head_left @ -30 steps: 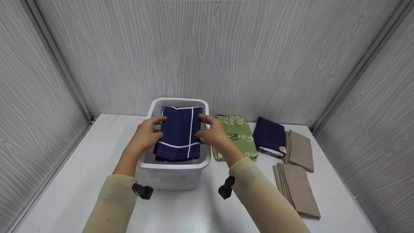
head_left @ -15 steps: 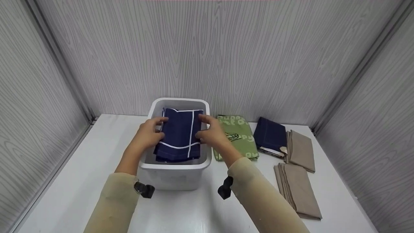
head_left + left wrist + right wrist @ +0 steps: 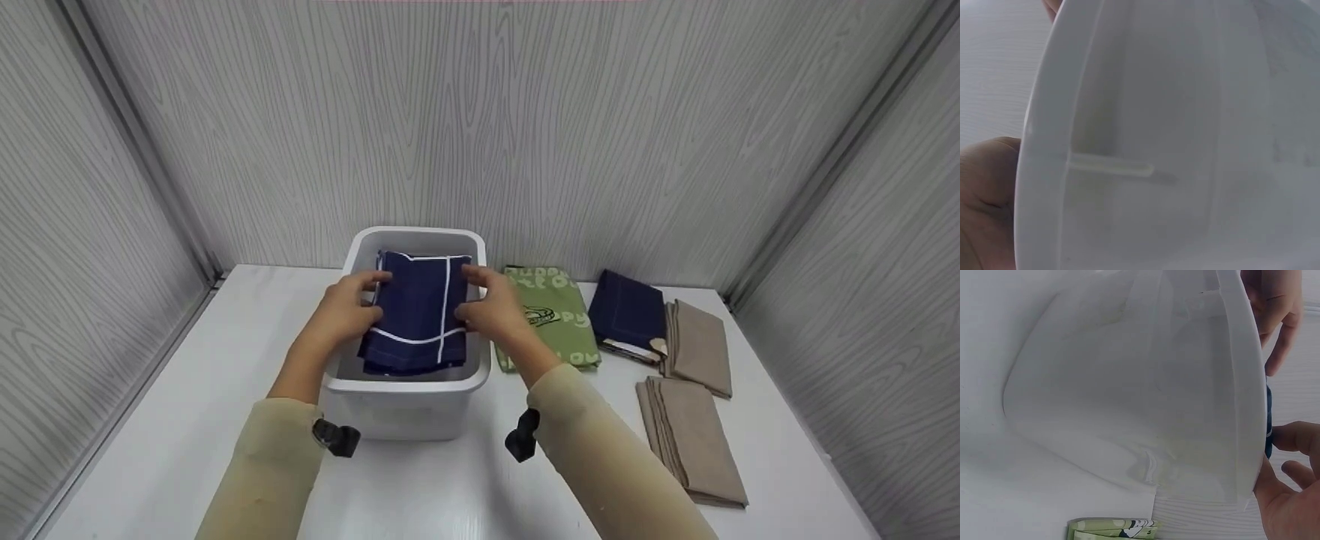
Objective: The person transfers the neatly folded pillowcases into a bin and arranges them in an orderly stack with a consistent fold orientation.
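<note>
A folded navy cloth with white lines lies in the mouth of a white plastic bin. My left hand grips its left edge, thumb and fingers spread along that side. On the opposite edge my right hand holds it in the same way. The right wrist view shows a strip of the navy cloth above the bin's rim, between the two hands. In the left wrist view the bin's wall covers most of the picture and hides the cloth.
Right of the bin lies a folded green cloth with pale lettering. Beyond it are another folded navy cloth and two folded beige cloths, one behind and one nearer. Grey wood-grain panels enclose the white table.
The navy cloth's far edge has come slightly nearer and lower within the bin. Both hands keep their hold on its sides, almost unmoved.
</note>
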A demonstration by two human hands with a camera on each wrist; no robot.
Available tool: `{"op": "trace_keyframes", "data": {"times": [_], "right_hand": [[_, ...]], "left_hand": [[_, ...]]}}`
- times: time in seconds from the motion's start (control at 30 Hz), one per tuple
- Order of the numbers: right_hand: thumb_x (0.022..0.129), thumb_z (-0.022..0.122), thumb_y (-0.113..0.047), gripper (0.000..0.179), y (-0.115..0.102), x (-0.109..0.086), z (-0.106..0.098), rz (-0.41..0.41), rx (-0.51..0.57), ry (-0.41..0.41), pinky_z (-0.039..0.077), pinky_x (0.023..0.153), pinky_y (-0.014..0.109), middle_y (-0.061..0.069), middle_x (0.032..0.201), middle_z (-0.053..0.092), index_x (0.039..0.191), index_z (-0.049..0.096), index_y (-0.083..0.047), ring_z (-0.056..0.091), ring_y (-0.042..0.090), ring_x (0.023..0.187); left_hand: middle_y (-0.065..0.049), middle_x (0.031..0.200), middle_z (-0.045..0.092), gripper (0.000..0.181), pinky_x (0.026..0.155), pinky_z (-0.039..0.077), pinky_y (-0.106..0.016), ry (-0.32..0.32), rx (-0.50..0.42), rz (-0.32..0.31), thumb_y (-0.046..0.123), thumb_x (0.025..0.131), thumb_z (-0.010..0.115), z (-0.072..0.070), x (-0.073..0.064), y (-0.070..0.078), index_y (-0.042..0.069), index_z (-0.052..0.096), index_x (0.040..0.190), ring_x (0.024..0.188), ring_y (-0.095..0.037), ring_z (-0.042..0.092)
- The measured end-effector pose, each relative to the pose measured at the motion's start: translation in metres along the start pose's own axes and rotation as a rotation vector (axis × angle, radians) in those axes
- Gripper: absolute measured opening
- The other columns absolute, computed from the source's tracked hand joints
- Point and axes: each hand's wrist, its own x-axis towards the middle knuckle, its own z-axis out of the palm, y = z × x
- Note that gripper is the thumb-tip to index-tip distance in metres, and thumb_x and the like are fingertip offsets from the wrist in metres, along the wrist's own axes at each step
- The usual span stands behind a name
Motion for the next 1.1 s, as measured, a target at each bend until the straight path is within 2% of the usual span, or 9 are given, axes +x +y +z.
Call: {"op": "trace_keyframes", "data": {"times": [0.2,0.33,0.57,0.67,0.93,1.1], "right_hand": [[0.072,0.063,0.016,0.074,-0.0008,0.0002,0.0012,-0.012,-0.071,0.024,0.060,0.061,0.031,0.018,0.141,0.055,0.142,0.053,-0.003,0.068,0.023,0.078],[0.071,0.064,0.014,0.073,-0.0021,0.0002,0.0021,-0.030,-0.147,0.049,0.060,0.063,0.030,0.016,0.139,0.058,0.140,0.056,-0.006,0.067,0.020,0.078],[0.071,0.068,0.009,0.071,-0.0041,0.0007,0.0039,-0.063,-0.295,0.074,0.053,0.091,0.034,0.015,0.135,0.061,0.139,0.059,-0.010,0.063,0.025,0.104],[0.072,0.069,0.007,0.070,-0.0048,0.0008,0.0047,-0.067,-0.319,0.077,0.050,0.096,0.037,0.014,0.134,0.062,0.138,0.059,-0.012,0.062,0.026,0.110],[0.072,0.068,0.006,0.068,-0.0041,0.0010,0.0055,-0.093,-0.356,0.076,0.047,0.099,0.036,0.013,0.133,0.063,0.138,0.060,-0.011,0.059,0.024,0.115],[0.074,0.064,0.006,0.063,-0.0029,0.0012,0.0041,-0.107,-0.353,0.103,0.056,0.084,0.035,0.016,0.135,0.062,0.135,0.062,-0.011,0.068,0.027,0.104]], "left_hand": [[-0.030,0.146,0.046,0.060,0.101,0.046,-0.057,0.003,0.002,0.003,-0.005,0.087,0.053,0.0004,0.0007,0.0007,0.003,0.047,0.146,0.123,-0.043,0.056],[-0.030,0.145,0.047,0.060,0.103,0.045,-0.058,0.006,0.012,0.005,-0.005,0.086,0.054,0.0005,0.0019,0.0011,0.003,0.048,0.146,0.126,-0.044,0.054],[-0.030,0.144,0.048,0.061,0.101,0.046,-0.059,0.015,0.036,0.002,-0.007,0.085,0.054,0.0003,0.0031,0.0000,0.003,0.048,0.145,0.124,-0.045,0.055],[-0.030,0.143,0.049,0.062,0.099,0.047,-0.057,0.018,0.039,0.001,-0.007,0.084,0.054,-0.0002,0.0034,-0.0007,0.003,0.049,0.145,0.122,-0.043,0.056],[-0.027,0.145,0.049,0.062,0.103,0.044,-0.058,0.022,0.047,-0.029,-0.004,0.086,0.054,0.0000,0.0023,-0.0010,0.006,0.047,0.147,0.125,-0.042,0.055],[-0.027,0.147,0.047,0.058,0.101,0.047,-0.058,0.044,0.046,-0.020,0.000,0.089,0.053,0.0005,0.0009,-0.0017,0.004,0.047,0.147,0.128,-0.046,0.053]]}}
